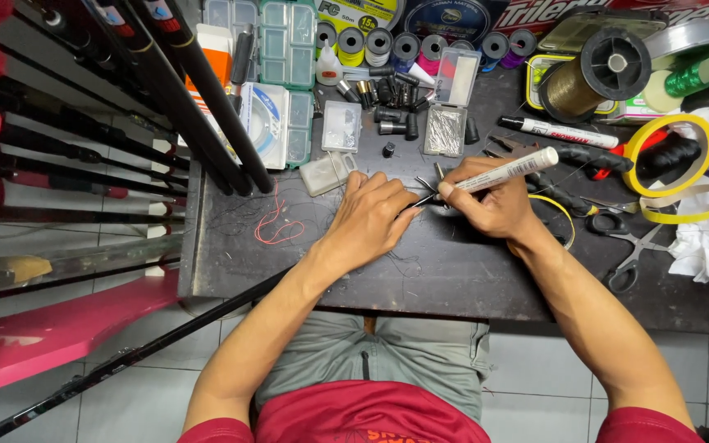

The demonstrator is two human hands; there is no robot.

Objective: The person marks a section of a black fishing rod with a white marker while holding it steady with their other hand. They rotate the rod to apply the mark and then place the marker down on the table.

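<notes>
We see the right hand (494, 201) closed round a white marker (509, 170), fingers pinched near its tip. The marker's long axis runs diagonal: tip down-left toward the left hand, back end up-right toward the far side of the surface (453, 271). It sits low, just above the dark surface, approx. centre of view.

The left hand (367, 221) lies knuckles-up, fingers curled onto a small thin metal piece (425, 197) right at the marker tip. The piece is too small for us to tell what it is or exactly how it's gripped. Both hands nearly touch at that spot.

A long dark rod (125, 361) runs from under the left wrist down-left, off the surface edge and over the tiled floor.

Nearby on the surface: red thread (276, 223) loose, left of the left hand; scissors (629, 250) and yellow tape rings (670, 143) to the right; a second marker (558, 131) lying approx. left-right behind the right hand; clear boxes (342, 127), small black caps (391, 107), line spools (420, 45) at the far side. More dark rods (207, 90) lean at far left.
</notes>
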